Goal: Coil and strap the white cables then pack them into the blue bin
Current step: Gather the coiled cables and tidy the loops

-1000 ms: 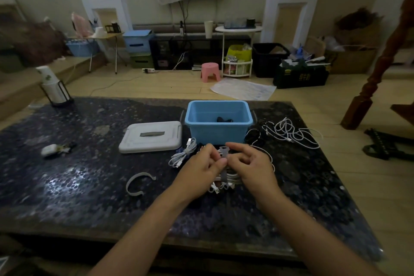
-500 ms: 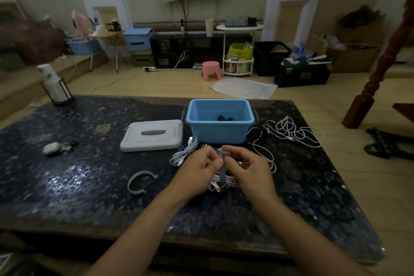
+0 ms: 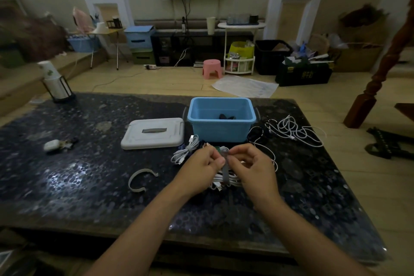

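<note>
A coiled white cable (image 3: 226, 179) lies between my hands on the dark table, with a grey strap (image 3: 225, 169) wrapped around it. My left hand (image 3: 202, 167) and my right hand (image 3: 254, 169) both pinch the strap's upper end above the coil. Just behind them stands the blue bin (image 3: 221, 126), open, with a dark item inside. Left of the bin's front, another strapped white coil (image 3: 186, 151) rests on the table. Loose white cables (image 3: 295, 131) sprawl to the right of the bin.
The bin's white lid (image 3: 153, 133) lies left of the bin. A spare grey strap (image 3: 140, 180) curls on the table in front of it. A white earbud case with keys (image 3: 54, 144) sits far left, a cup holder (image 3: 56, 84) at the back left corner.
The strap's upper end has been folded down over the coil, and both hands have shifted slightly while staying on it. The rest of the table is unchanged.
</note>
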Motion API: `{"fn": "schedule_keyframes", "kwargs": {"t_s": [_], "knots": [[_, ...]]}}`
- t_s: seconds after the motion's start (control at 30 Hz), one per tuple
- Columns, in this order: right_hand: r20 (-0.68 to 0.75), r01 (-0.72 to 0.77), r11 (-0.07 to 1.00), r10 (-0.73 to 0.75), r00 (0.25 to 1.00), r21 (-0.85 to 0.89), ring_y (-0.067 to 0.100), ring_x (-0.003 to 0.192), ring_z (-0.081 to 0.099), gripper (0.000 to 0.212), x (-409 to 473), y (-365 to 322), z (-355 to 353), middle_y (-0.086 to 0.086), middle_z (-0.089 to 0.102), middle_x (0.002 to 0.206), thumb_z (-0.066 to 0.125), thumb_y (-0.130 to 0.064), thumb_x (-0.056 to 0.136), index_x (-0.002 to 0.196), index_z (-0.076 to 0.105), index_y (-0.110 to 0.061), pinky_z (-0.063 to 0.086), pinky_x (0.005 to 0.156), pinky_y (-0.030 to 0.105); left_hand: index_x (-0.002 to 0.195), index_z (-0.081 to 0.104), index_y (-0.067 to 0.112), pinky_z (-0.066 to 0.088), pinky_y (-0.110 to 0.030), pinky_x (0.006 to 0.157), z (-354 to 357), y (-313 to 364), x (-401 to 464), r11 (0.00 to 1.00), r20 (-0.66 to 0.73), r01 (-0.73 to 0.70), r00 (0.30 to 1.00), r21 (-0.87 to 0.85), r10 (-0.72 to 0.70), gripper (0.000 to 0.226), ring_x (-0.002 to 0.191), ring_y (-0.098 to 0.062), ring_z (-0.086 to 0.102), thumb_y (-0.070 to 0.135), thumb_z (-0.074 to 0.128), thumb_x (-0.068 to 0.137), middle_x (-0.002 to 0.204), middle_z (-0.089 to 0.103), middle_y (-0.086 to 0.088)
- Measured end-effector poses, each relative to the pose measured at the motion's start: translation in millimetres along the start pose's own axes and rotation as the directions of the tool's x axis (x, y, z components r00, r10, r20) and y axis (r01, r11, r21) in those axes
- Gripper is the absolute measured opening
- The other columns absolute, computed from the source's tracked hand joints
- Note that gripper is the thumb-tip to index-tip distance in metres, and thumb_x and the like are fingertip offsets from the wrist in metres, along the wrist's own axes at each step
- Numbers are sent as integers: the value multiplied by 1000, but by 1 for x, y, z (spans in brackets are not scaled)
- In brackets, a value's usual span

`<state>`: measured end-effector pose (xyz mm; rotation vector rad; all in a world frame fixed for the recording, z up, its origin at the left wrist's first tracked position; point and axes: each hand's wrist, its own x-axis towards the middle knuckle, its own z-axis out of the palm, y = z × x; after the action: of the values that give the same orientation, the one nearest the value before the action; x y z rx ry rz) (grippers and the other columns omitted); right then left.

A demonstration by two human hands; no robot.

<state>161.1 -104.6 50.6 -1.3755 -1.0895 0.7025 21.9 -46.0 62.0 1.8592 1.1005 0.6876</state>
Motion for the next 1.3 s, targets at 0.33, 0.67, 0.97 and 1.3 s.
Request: {"fn": "schedule_keyframes", "kwargs": {"t_s": [0.33,0.67,0.97,1.3], "knots": [[123,5,999,-9,992,34,9,83,71,16,2,-2,-6,-4,76,87,72,-2,86,89,71,-17,54,71,20,72,55,20,36,-31,64,-3,2,2,996,-37,67,997,-53,-69,25,55,-12,41,16,61,96,57,46,5],[168,-109,983,84,982,146,17,83,73,14,5,-3,-8,5,77,87,78,-3,82,92,73,-12,55,71,22,74,56,21,37,-26,59,-8,7,0,998,-18,44,999,-52,-45,23,54,-4,43,20,62,96,59,49,6],[111,-138,969,117,987,204,12,79,72,14,5,-5,-5,5,77,85,78,-2,81,87,72,-12,55,68,20,85,57,17,39,-14,54,-9,8,-3,988,28,81,997,-131,-78,12,55,0,48,16,64,94,66,53,4],[230,-8,997,-9,973,72,14,86,74,18,3,-8,-8,-1,78,88,71,-1,88,97,76,-15,59,79,26,75,59,15,42,-27,64,-10,4,1,975,17,125,992,-183,-125,19,61,-13,51,7,68,89,63,55,0]]}}
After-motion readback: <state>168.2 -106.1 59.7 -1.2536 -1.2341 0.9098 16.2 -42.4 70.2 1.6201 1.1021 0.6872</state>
